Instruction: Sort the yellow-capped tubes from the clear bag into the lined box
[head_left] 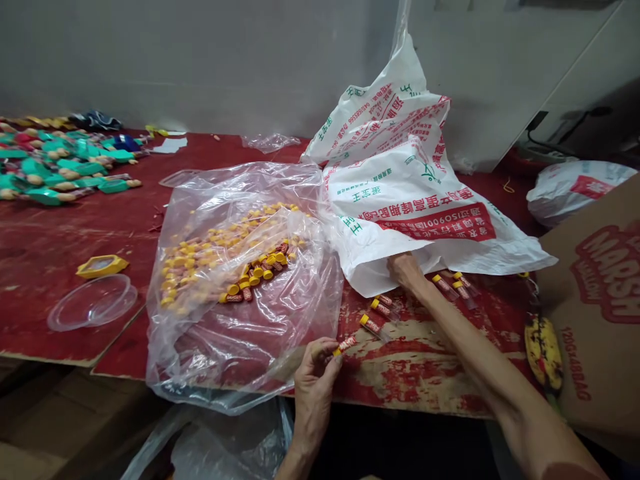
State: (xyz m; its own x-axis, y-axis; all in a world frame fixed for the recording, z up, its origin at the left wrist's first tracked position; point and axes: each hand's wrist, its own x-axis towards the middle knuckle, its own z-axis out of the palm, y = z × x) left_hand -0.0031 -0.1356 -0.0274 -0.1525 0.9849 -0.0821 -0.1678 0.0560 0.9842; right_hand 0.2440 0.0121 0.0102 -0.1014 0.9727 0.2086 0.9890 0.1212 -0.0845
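Note:
My left hand [314, 380] is near the front edge of the table, pinching a small clear tube with a yellow cap [345, 345] between its fingers. The tube holds something red and white. My right hand [406, 272] is stretched forward, its fingers hidden beneath the lower edge of a white printed sack [395, 207] with red and green lettering. Several similar tubes [373, 327] lie on the worn red board around that arm. To the left of my hands, a clear plastic bag [200, 333] holds a heap of the yellow-capped tubes [230, 257].
A pile of teal and tan items [60, 163] lies at the far left of the red table [75, 240]. Nearby are a clear round container [93, 303] and a yellow frame [103, 267]. A spotted banana [544, 353], cardboard box [600, 300] and white bag [580, 190] stand at right.

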